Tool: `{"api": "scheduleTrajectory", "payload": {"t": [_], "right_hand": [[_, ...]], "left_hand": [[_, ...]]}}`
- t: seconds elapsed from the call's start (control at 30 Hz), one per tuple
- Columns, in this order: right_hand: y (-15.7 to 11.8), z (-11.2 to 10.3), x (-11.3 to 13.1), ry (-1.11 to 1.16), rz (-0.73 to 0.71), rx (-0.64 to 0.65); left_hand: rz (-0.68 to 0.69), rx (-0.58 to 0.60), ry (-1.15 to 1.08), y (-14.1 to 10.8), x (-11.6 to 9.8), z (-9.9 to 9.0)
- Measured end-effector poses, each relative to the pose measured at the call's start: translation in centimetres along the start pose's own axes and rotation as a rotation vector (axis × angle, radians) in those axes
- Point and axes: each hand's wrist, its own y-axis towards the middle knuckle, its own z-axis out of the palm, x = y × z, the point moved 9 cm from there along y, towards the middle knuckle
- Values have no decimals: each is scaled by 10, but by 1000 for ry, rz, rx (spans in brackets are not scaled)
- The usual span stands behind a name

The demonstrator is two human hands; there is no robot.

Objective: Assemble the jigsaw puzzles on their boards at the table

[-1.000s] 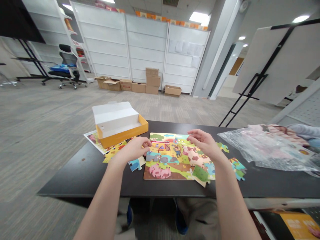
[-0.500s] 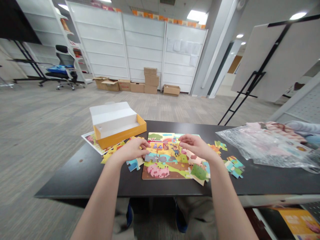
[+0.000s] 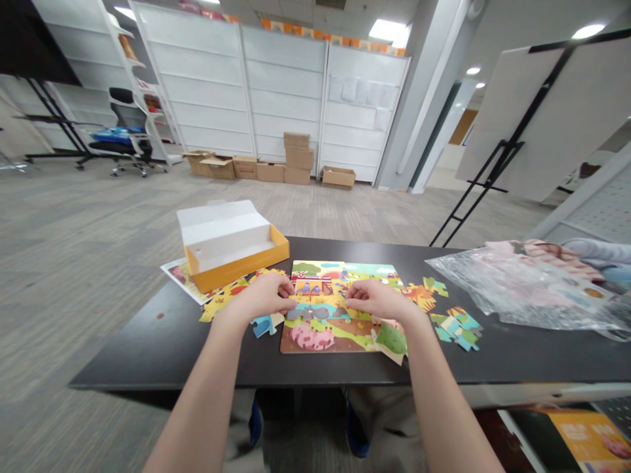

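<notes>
A yellow box (image 3: 231, 256) stands open at the left of the worktop (image 3: 148, 345), white inside. It hides most of a picture sheet (image 3: 180, 279), and only one corner pokes out. Yellow pieces (image 3: 221, 310) lie just beside the box.

The puzzle (image 3: 311, 335) sits in the middle of the worktop, and the two hands hide part of it. The left hand (image 3: 261, 295) curls down on its left side, near a blue piece (image 3: 266, 324) lying on the worktop. The right hand (image 3: 379, 299) curls down on the other side. Both grips are bent, with the fingers close together and the tips down by a gray piece (image 3: 315, 313). I cannot tell if they pinch it. A green piece (image 3: 392, 341) sticks out over the puzzle's right edge.

More loose pieces (image 3: 456, 328) lie to the right. Past them is a clear plastic bag (image 3: 522, 289), and the things inside it are hard to make out.

The gray floor (image 3: 98, 263) runs far back. At the left there is a black chair (image 3: 123, 135) with something blue on it. Cardboard boxes (image 3: 246, 169) sit by white cabinets (image 3: 280, 85). At the right, a white board (image 3: 542, 112) stands on a black stand, cut off by the edge of the view.
</notes>
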Motion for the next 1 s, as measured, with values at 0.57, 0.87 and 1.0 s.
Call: {"api": "scheduleTrajectory", "payload": {"t": [0.57,0.87,1.0], "right_hand": [[0,3,4,-56,36,30],[-1,3,5,-72,55,25],[-1,3,6,-77,60,24]], "left_hand": [[40,-14,385,4,-3,3],[-40,-113,567,-2,-27,9],[-117,-136,598,-3,-30,13]]}}
